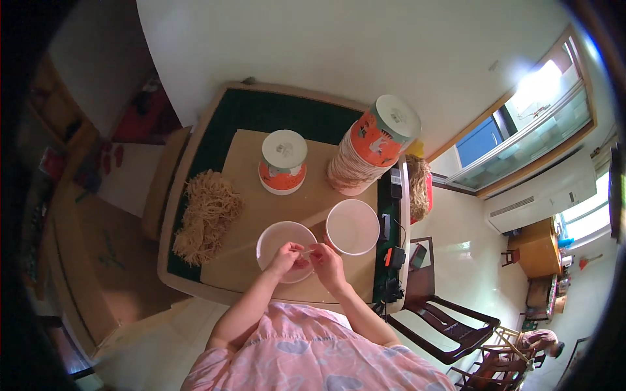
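Note:
My left hand point(285, 259) and my right hand point(328, 266) meet over a round white tub point(264, 240), fingertips close together. Both are closed in a pinch. A small pale strip point(306, 252) shows between them, too small to make out well. Just right of the hands stands a second white tub point(353, 228), its mouth facing up. Left of them lies a heap of tan, stringy shreds point(207, 216). Beyond, an orange-and-white paper bucket point(283, 168) rests upside down.
A tall stack of upturned paper buckets point(365, 151) leans at the back right of the cardboard-covered table point(251, 153). Small black devices and cables point(394, 257) line the right edge. A dark wooden chair point(450, 326) stands right of the table; another person point(540, 341) is far off.

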Demonstrator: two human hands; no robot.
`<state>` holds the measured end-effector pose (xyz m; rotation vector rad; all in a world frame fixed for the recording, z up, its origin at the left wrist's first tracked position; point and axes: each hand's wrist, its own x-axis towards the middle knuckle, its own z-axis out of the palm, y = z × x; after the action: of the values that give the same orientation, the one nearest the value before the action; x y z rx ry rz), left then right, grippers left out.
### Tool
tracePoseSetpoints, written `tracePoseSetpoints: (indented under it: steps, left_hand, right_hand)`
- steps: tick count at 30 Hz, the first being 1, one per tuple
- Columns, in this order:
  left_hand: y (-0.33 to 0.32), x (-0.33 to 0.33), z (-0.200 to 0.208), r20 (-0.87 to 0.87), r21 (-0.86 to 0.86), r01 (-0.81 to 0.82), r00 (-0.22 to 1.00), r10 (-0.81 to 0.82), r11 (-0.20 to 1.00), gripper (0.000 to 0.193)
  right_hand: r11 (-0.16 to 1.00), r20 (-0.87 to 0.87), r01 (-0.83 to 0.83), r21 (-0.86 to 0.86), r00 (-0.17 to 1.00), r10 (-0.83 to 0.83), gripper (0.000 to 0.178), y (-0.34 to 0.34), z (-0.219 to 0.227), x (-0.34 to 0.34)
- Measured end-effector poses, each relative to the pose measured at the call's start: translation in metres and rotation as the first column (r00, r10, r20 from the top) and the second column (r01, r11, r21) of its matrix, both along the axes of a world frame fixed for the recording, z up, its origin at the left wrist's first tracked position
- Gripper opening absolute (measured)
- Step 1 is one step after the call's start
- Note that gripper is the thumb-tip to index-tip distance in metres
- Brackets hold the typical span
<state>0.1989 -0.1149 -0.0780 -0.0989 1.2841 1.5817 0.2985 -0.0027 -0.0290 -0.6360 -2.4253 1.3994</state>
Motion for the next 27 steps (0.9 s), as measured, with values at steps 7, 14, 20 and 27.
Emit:
tracePoseSetpoints:
  steps: [7, 14, 20, 27]
  left_hand:
    - [0.004, -0.001, 0.012, 0.071, 0.007, 0.008, 0.997, -0.009, 1.0, 0.021]
    - [0.005, -0.003, -0.003, 0.104, -0.11, 0.191, 0.978, -0.18, 0.975, 0.014]
    - [0.009, -0.002, 0.014, 0.216, -0.032, 0.264, 0.944, -0.251, 0.964, 0.016]
    - [0.008, -0.004, -0.004, 0.527, 0.1, 0.254, 0.807, -0.267, 0.962, 0.017]
  right_hand:
    - [1.0, -0.015, -0.007, -0.001, 1.0, 0.007, 0.011, 0.004, 0.004, 0.006]
    - [0.999, 0.013, 0.045, -0.004, 0.999, -0.045, 0.009, 0.004, -0.001, 0.015]
    - [0.987, -0.056, 0.028, 0.156, 0.998, -0.02, 0.009, 0.003, -0.006, 0.017]
    - [0.973, -0.086, -0.003, 0.232, 0.996, 0.024, 0.012, -0.001, -0.022, 0.023]
